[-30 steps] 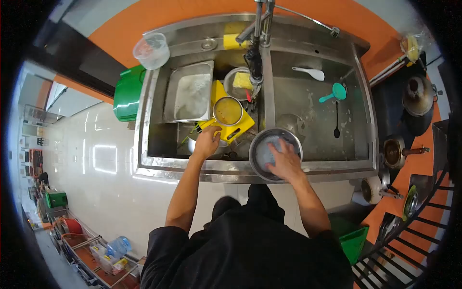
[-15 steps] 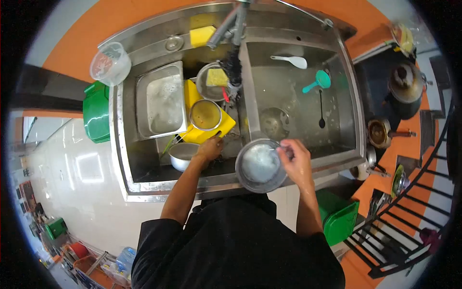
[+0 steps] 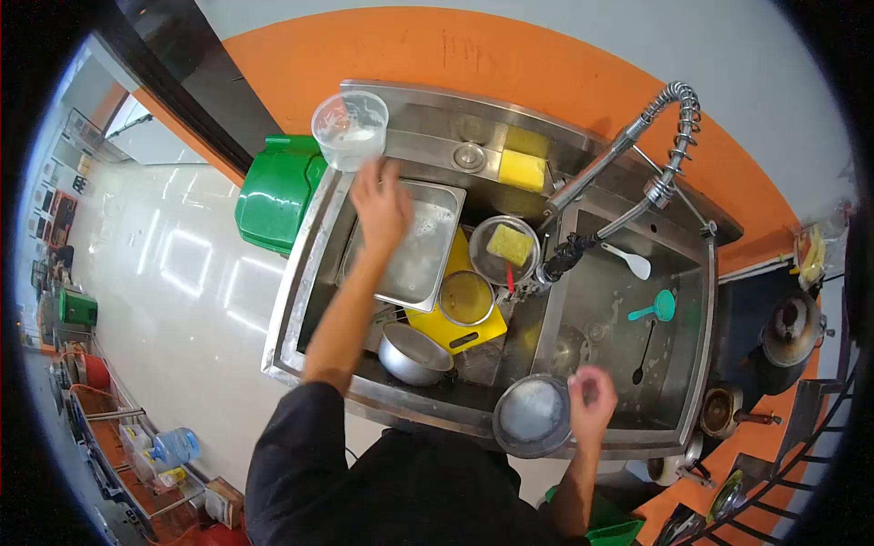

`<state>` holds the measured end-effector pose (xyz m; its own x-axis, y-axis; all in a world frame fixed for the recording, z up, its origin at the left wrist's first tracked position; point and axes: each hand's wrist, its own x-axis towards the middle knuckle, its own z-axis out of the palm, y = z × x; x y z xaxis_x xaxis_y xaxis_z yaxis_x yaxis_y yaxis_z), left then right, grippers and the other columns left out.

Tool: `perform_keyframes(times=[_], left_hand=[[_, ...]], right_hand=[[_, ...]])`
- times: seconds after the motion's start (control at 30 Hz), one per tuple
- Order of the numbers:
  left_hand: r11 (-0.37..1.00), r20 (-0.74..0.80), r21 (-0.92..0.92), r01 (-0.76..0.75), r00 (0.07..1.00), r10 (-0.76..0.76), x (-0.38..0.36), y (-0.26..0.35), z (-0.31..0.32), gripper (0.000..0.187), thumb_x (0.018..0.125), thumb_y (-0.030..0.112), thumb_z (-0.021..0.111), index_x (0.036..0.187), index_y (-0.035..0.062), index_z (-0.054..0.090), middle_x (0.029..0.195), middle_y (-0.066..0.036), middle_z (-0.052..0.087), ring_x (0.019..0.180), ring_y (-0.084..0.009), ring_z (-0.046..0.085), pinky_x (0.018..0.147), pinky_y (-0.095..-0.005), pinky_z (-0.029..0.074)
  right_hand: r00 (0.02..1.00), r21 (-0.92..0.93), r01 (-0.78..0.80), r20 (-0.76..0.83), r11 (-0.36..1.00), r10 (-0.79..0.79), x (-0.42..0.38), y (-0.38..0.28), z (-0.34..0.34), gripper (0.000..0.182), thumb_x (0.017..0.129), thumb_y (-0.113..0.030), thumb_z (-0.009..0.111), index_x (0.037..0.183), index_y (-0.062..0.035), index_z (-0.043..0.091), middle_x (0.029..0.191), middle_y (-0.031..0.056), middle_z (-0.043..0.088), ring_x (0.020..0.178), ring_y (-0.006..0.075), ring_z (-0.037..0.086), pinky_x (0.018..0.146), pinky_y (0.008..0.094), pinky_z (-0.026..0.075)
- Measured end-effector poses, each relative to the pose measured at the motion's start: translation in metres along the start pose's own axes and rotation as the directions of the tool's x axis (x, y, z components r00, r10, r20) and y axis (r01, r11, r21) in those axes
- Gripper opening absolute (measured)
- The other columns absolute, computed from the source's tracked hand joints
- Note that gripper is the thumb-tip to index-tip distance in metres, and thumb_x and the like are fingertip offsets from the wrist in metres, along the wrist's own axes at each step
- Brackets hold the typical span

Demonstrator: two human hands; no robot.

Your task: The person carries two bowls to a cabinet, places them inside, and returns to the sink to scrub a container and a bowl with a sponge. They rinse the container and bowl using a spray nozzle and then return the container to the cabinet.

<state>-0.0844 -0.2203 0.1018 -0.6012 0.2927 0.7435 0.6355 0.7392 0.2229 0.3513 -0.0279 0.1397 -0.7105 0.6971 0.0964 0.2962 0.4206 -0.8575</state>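
Observation:
My left hand point(image 3: 381, 207) is raised over the metal tray point(image 3: 460, 205), its fingertips close to the clear plastic tub point(image 3: 350, 132) on the sink's back left corner. Its fingers are loosely apart and nothing shows in them. At the sink's front edge, my right hand point(image 3: 592, 402) is closed at the rim of a round metal pot point(image 3: 533, 414), which has a whitish, wet-looking inside. A second metal pot point(image 3: 410, 357) stands in the left basin, beside a yellow cutting board point(image 3: 478, 335) with a small round bowl point(image 3: 467, 298) on it.
A strainer-like bowl point(image 3: 482, 259) holds a yellow sponge point(image 3: 511, 245). The spring-hose tap point(image 3: 678, 146) arches over the right basin. A white rice paddle point(image 3: 628, 261), a teal scoop point(image 3: 657, 308) and a black spoon point(image 3: 645, 353) lie in that basin's water. Left stands a green bin point(image 3: 280, 196).
My left hand has left the front of the left basin and moved up and back toward the plastic tub. The view has turned left. My right hand still has the pot.

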Motion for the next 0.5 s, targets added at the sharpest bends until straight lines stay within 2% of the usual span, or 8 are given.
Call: perform_keyframes(times=[0.03,0.13,0.17,0.27,0.3,0.37,0.4,0.5], left_hand=[[0.984,-0.023,0.178,0.021,1.000,-0.017,0.026,-0.018,-0.003,0.051,0.084,0.020,0.067,0.132,0.0083,0.052,0.137,-0.017,0.051,0.131,-0.0377,0.044,0.110,-0.0591,0.029],[0.958,0.158,0.273,-0.093,0.986,0.051,0.056,-0.086,0.008,0.053,0.088,0.024,0.064,0.137,0.0121,0.049,0.141,-0.011,0.050,0.136,-0.0290,0.043,0.110,-0.0663,0.023],[0.947,0.354,0.304,-0.101,0.935,-0.014,0.054,-0.106,0.013,0.050,0.090,0.025,0.063,0.137,0.0144,0.050,0.140,-0.008,0.052,0.135,-0.0252,0.045,0.110,-0.0691,0.021],[0.929,0.616,0.353,-0.112,0.775,-0.141,0.069,-0.110,-0.003,0.040,0.095,0.026,0.058,0.134,0.0197,0.054,0.131,-0.004,0.059,0.127,-0.0203,0.052,0.108,-0.0737,0.019],[0.939,0.587,0.329,-0.105,0.802,-0.115,0.068,-0.114,-0.003,0.038,0.095,0.027,0.057,0.132,0.0196,0.055,0.121,-0.004,0.063,0.121,-0.0216,0.057,0.106,-0.0719,0.023],[0.929,0.621,0.331,-0.169,0.780,-0.080,0.069,-0.122,0.002,0.023,0.094,0.024,0.056,0.115,0.0170,0.065,0.110,-0.005,0.067,0.115,-0.0232,0.059,0.102,-0.0653,0.031],[0.944,0.616,0.287,-0.164,0.786,-0.050,0.075,-0.125,-0.002,0.020,0.092,0.023,0.059,0.109,0.0169,0.067,0.107,-0.006,0.067,0.113,-0.0238,0.059,0.100,-0.0628,0.033],[0.968,0.571,0.225,-0.106,0.820,-0.043,0.092,-0.141,-0.006,0.016,0.086,0.022,0.067,0.101,0.0164,0.068,0.105,-0.006,0.067,0.111,-0.0250,0.058,0.097,-0.0584,0.036]], right_hand=[[0.998,0.103,-0.058,0.030,0.993,0.055,0.011,-0.003,0.003,0.040,0.081,-0.006,0.076,0.117,-0.0030,0.059,0.107,0.0111,0.066,0.094,0.0213,0.064,0.082,0.0340,0.051],[0.996,0.118,0.023,0.088,0.993,-0.034,0.087,-0.036,0.024,0.083,0.078,-0.016,0.081,0.146,-0.0040,0.035,0.141,0.0136,0.048,0.129,0.0241,0.048,0.105,0.0369,0.040],[0.992,0.123,0.017,0.120,0.992,-0.032,0.111,-0.041,0.033,0.093,0.076,-0.019,0.084,0.150,-0.0039,0.029,0.149,0.0142,0.041,0.135,0.0236,0.043,0.108,0.0368,0.037],[0.980,0.093,0.153,0.116,0.984,-0.163,0.178,-0.009,0.077,0.078,0.075,-0.020,0.085,0.141,-0.0047,0.046,0.135,0.0123,0.056,0.125,0.0229,0.052,0.104,0.0347,0.041],[0.976,0.103,0.181,0.100,0.978,-0.191,0.186,-0.018,0.084,0.078,0.075,-0.020,0.085,0.141,-0.0047,0.046,0.135,0.0123,0.056,0.125,0.0229,0.052,0.104,0.0347,0.041],[0.973,0.285,-0.088,0.229,0.955,0.022,0.194,-0.041,0.099,0.061,0.075,-0.020,0.085,0.127,-0.0032,0.058,0.118,0.0088,0.067,0.110,0.0185,0.061,0.097,0.0318,0.046],[0.968,0.142,-0.119,0.237,0.983,0.083,0.196,-0.053,0.098,0.044,0.075,-0.018,0.085,0.111,-0.0022,0.065,0.101,0.0042,0.071,0.096,0.0149,0.066,0.090,0.0312,0.050],[0.970,0.359,-0.082,0.245,0.930,-0.009,0.204,-0.038,0.114,0.040,0.075,-0.016,0.084,0.108,-0.0021,0.065,0.097,0.0043,0.071,0.095,0.0163,0.067,0.088,0.0313,0.051]])
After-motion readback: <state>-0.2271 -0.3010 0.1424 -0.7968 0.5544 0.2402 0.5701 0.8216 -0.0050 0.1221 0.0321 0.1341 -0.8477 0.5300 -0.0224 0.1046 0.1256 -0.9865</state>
